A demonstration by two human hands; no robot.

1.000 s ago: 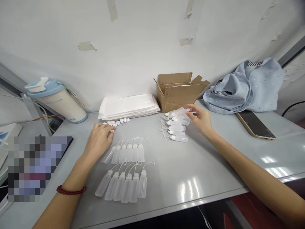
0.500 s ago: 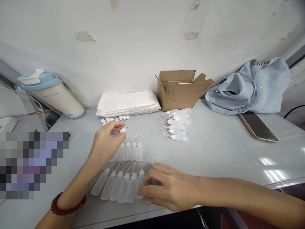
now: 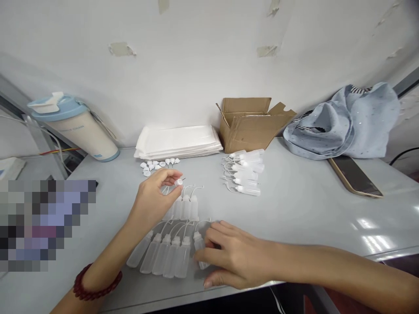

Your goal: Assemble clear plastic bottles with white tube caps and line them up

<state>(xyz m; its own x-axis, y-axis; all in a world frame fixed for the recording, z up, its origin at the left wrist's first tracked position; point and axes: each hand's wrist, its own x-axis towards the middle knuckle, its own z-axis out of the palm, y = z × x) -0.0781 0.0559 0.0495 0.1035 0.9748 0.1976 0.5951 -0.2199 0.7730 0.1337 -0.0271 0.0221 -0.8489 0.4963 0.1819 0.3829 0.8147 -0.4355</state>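
Note:
Between the thumb and fingers of my left hand (image 3: pixel 155 192) is a small white needle cap (image 3: pixel 178 182), its dark needle pointing up to the right. My right hand (image 3: pixel 231 255) rests its fingers on a translucent bottle (image 3: pixel 200 248), which leans slightly apart from the front row; part of it lies hidden under the fingers. Several more bottles (image 3: pixel 166 257) with thin strap tops lie side by side to its left. Behind them is a second row of bottles (image 3: pixel 186 207), partly covered by my left hand. Loose white caps (image 3: pixel 153 165) sit beyond that hand.
Capped bottles (image 3: pixel 247 172) lie in a pile near an open cardboard box (image 3: pixel 250 131). White sheets (image 3: pixel 178 139) are stacked by the wall. A tumbler (image 3: pixel 81 131) stands at left; a phone (image 3: pixel 355 176) and blue cloth bag (image 3: pixel 340 122) are at right.
My left hand has moved slightly right with the cap. The bottle at my right hand has shifted right, away from the front row, and tilted.

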